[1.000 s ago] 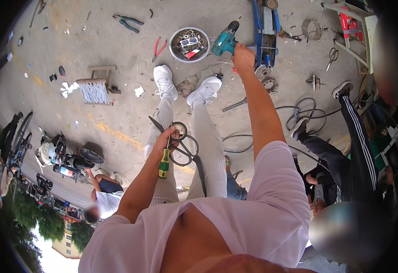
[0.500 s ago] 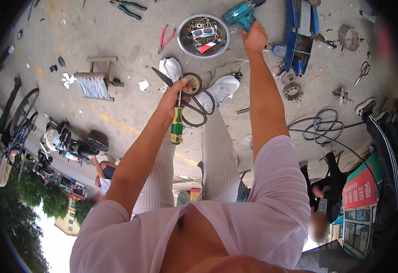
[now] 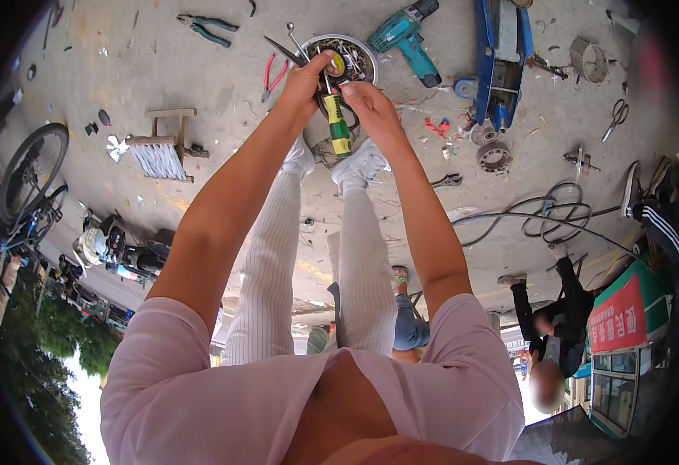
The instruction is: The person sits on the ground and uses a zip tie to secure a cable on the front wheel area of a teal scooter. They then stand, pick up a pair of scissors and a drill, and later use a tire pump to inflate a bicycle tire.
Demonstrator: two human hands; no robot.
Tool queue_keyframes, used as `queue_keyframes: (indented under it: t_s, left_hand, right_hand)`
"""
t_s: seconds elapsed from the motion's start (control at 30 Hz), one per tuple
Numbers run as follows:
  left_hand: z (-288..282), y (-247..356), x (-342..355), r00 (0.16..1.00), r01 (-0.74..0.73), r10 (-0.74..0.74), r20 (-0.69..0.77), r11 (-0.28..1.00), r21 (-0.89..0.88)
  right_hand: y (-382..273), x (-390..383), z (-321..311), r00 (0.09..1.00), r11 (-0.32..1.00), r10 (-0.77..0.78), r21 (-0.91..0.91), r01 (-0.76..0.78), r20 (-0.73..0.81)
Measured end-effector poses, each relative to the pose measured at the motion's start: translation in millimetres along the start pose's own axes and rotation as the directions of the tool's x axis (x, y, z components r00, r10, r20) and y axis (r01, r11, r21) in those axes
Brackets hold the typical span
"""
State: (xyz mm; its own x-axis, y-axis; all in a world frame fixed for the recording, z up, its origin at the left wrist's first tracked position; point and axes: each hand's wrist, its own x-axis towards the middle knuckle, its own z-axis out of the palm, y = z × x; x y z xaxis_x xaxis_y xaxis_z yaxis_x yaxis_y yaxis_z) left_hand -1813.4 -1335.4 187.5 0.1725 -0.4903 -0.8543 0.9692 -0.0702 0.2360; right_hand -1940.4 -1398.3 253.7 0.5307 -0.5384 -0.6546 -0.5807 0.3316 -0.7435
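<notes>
My left hand (image 3: 305,84) is closed round several things at once: dark scissors (image 3: 283,51) with the blades pointing away, a roll of tape (image 3: 338,63), and a screwdriver (image 3: 337,128) whose green and yellow handle hangs toward me. Close beside it, my right hand (image 3: 373,111) has curled fingers at the scissors' handles; what they grip is hidden. Both hands are over the near side of a metal bowl (image 3: 373,62) of small hardware. A shiny ring-ended tool (image 3: 296,39) shows by the blades; whether it is held, I cannot tell. The teal cordless drill (image 3: 405,40) lies right of the bowl.
Red-handled pliers (image 3: 275,77) and dark green pliers (image 3: 209,29) lie left of the bowl. A small stool (image 3: 161,147) stands at left. To the right are a blue metal frame (image 3: 502,62), an adjustable wrench (image 3: 448,180), a coiled cable (image 3: 556,209) and other scissors (image 3: 615,118).
My right hand has let go of the drill, which rests on the ground, and has come in beside my left. The left hand has moved forward to the bowl with its tools.
</notes>
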Motion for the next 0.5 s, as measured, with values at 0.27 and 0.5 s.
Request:
queue_keyframes:
  t_s: [0.27, 0.5]
  left_hand:
    - [47, 31, 64, 0.995, -0.08, 0.07, 0.075, 0.986, 0.144]
    - [54, 54, 196, 0.999, 0.039, -0.039, 0.021, 0.999, -0.003]
  right_hand:
    - [-36, -53, -4, 0.837, 0.964, -0.233, -0.228, 0.133, -0.495]
    - [28, -143, 63, 0.903, 0.955, 0.239, 0.254, -0.153, -0.357]
